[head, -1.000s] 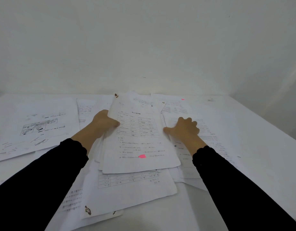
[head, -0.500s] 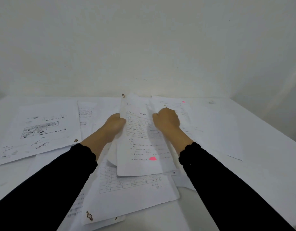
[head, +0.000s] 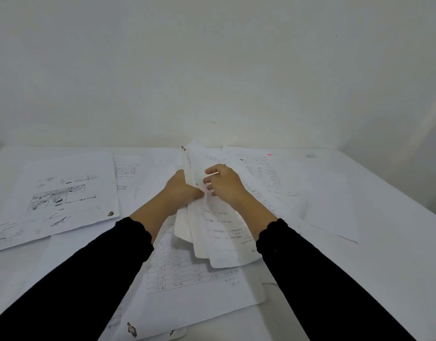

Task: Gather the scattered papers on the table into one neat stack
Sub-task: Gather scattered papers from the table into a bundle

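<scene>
Both hands pinch a tilted sheaf of papers above the table.

**Flat, dim light; soft focus at centre**

Light even and cool, source out of frame. Wall reads grey-white, darkening toward its left and right ends. Table evenly lit, no glare. Shadows faint: thin grey edges under the papers beside the sleeves. Sleeves pure black, no detail. Hands and held papers slightly motion-blurred; print unreadable. Table's far edge bows, wide-angle distortion. Grain throughout.
</scene>
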Demonstrator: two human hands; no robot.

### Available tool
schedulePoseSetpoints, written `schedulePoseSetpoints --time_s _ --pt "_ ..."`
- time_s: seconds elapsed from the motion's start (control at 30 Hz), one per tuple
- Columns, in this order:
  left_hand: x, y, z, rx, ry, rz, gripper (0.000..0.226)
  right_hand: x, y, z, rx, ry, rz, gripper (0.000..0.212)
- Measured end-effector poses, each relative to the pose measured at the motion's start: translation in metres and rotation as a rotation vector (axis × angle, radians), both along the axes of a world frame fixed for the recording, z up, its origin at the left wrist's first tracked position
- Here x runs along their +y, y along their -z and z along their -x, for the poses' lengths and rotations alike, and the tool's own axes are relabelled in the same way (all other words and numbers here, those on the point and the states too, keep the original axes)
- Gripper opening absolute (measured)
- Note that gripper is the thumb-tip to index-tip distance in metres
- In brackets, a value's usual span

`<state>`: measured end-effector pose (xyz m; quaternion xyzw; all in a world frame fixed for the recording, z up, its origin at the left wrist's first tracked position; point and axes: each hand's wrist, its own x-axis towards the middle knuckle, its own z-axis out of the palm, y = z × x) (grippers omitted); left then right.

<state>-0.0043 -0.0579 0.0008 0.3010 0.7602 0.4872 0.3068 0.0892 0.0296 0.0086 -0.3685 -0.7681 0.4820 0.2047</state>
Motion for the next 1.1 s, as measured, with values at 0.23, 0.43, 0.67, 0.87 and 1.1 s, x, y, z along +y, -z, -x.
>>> schedulePoseSetpoints --time_s 0.23,0.43,0.67,0.87,1.1 --pt "-0.005 -0.018 0.000 -0.002 -0.038 -0.257 0.046 0.031 -0.005 -0.022 -0.183 0.347 -0.259 0.053" --pt "-0.004 -0.035 0.001 -0.062 -0.073 -0.388 0.044 0.045 -0.013 -0.056 0.011 0.387 0.078 0.080" --pt "0.005 -0.032 0.001 -0.115 -0.213 -0.388 0.036 0.062 -0.001 -0.072 -0.016 0.394 -0.125 0.029" --pt "0.006 -0.025 0.004 -0.040 -0.289 -0.333 0.036 0.069 0.004 -0.084 -0.771 0.492 -0.434 0.036" --pt "0.002 -0.017 0.010 0.036 -0.292 -0.247 0.034 0.074 0.021 -0.102 -0.824 0.526 -0.156 0.091"
